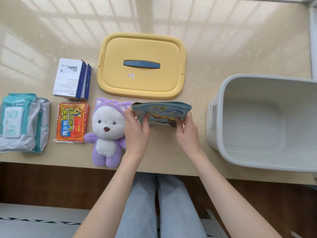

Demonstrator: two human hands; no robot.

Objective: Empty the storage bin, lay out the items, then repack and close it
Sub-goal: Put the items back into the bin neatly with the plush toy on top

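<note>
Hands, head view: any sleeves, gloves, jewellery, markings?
Left hand and right hand are bare: no gloves, rings, watch or bracelets visible. Left forearm and right forearm are uncovered to the frame edge; no sleeve shows. Light blue jeans below.

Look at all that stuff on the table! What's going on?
A person sitting at the table holds a thin stack of picture booklets between the left hand and the right hand. The grey bin on the right is empty, and its yellow lid lies off, behind the booklets. A purple plush toy, red packets, white boxes and wipes packs are laid out to the left.
</note>
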